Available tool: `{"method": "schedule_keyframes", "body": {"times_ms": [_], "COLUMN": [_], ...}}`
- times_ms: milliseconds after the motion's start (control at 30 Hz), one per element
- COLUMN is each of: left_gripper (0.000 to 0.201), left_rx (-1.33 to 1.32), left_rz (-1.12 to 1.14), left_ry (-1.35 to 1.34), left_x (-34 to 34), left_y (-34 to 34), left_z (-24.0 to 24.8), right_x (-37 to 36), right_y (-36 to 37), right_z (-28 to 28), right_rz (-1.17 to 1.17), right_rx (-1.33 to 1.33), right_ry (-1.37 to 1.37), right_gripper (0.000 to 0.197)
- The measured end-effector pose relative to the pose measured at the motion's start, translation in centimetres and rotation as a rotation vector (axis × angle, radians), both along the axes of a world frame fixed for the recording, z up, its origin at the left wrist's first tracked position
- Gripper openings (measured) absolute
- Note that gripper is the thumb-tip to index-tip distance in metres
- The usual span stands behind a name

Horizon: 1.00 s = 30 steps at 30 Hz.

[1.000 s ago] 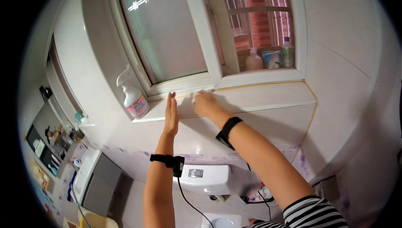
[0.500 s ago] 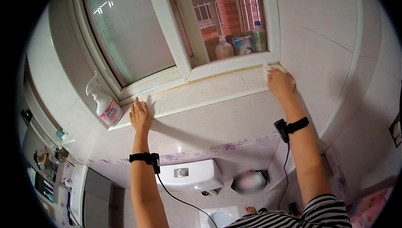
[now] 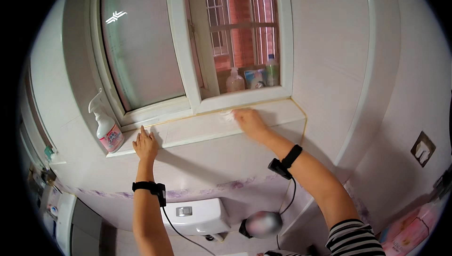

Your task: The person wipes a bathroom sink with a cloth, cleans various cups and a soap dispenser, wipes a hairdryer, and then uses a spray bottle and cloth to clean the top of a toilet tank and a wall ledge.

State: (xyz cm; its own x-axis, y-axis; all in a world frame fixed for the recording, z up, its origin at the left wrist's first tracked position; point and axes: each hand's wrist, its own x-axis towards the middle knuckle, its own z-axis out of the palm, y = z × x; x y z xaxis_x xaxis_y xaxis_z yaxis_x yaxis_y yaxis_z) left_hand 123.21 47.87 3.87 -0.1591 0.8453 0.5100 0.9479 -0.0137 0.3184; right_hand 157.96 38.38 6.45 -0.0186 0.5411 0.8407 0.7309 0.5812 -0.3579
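Note:
My right hand (image 3: 251, 124) is closed on a crumpled white wipe (image 3: 228, 116), pressed on the tiled window sill (image 3: 190, 129) below the right-hand pane. Whether the wipe is paper or cloth is too small to tell. Toward the sill's left end my left hand (image 3: 145, 146) rests with fingers spread, holding nothing. A white spray bottle (image 3: 106, 126) with a pink label stands upright left of that hand, at the sill's end. A yellowish line runs where sill, frame and right wall meet.
Above the sill are the white window frame (image 3: 245, 100) and a frosted pane (image 3: 141, 49). Behind the other pane stand a pump bottle (image 3: 235, 81), a pouch (image 3: 255, 79) and a green bottle (image 3: 272, 71). Below are a white toilet tank (image 3: 195, 217) and a dark bin (image 3: 261, 224).
My right hand has slid left along the sill with the wipe, from the right corner toward the middle. The left hand stays on the sill. The head view has shifted.

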Motion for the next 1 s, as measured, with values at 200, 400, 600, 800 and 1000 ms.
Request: {"method": "schedule_keyframes", "body": {"times_ms": [200,400,600,800,1000], "left_gripper": [0.057,0.055,0.058,0.058,0.058], "left_rx": [0.104,0.151,0.133,0.173,0.202], "left_rz": [-0.199,-0.189,-0.193,-0.156,-0.18], "left_ry": [-0.013,-0.063,-0.127,-0.09,-0.096], "left_x": [3.7,5.5,5.3,5.0,6.1], "left_y": [-0.1,-2.4,-2.1,-2.0,-0.4], "left_z": [0.9,1.2,1.2,0.9,0.0], "right_x": [6.7,13.8,15.4,13.4,12.9], "right_y": [2.0,5.6,7.8,6.4,4.8], "right_z": [16.0,26.6,23.0,12.4,2.8], "right_rz": [-0.357,-0.668,-0.85,-0.809,-0.871], "right_rx": [0.628,0.8,0.737,0.518,0.261], "right_ry": [0.133,-0.061,-0.154,-0.052,0.172], "right_gripper": [0.012,0.024,0.037,0.037,0.033]}}
